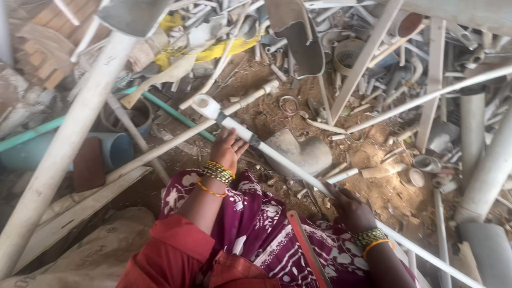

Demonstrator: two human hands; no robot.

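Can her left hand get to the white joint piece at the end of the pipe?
Probably yes. The left hand already rests on the thin white pipe, close below the white joint piece, and nothing lies across the pipe between them.

Left hand [228,150] grips a thin white plastic pipe [288,162] just below its elbow fitting [205,105], up at eleven o'clock. Right hand [352,209] clamps the same pipe lower down, toward four o'clock. A red-framed hacksaw [306,248] lies across the purple floral lap at six. Scrap pipes [373,58] are heaped from twelve to three, and a thick white pipe [69,138] slants at nine.
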